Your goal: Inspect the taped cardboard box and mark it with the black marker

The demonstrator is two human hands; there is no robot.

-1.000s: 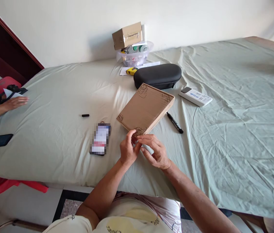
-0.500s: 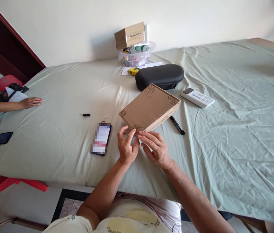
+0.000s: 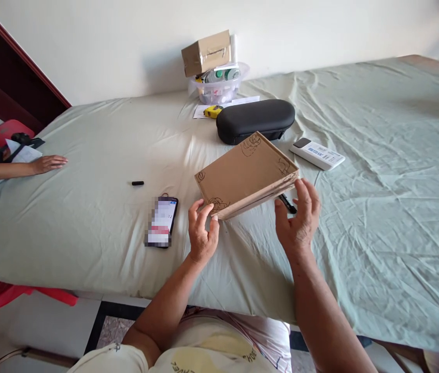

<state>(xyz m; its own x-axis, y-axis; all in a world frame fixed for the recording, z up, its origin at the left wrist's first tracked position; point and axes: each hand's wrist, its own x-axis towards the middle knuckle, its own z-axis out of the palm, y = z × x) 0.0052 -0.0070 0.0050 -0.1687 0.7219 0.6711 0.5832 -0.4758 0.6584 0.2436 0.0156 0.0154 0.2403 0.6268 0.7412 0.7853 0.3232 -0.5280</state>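
Observation:
A flat brown cardboard box [image 3: 242, 176] with dark scribbles drawn at its corners is held tilted above the cloth. My left hand [image 3: 202, 230] grips its near left corner, thumb at the lower edge and fingers on top. By the right corner is my right hand [image 3: 300, 215], with thumb and fingers spread apart; the fingertips are at the corner, and whether they touch it I cannot tell. A black marker [image 3: 288, 204] lies behind the right hand, partly hidden by box and hand. Its likely cap, a small black piece [image 3: 137, 183], lies further left.
A phone [image 3: 161, 223] lies left of my hands. Behind the box are a black zip case [image 3: 256, 122], a white device [image 3: 317, 154], a yellow tape measure [image 3: 213, 111] and a plastic basket [image 3: 219, 93] bearing another carton [image 3: 206, 53]. Another person's hand [image 3: 50, 163] rests at the left.
My right hand has moved from the near corner to the right corner of the box. The box has turned and shifted slightly right. The other person's phone has left view.

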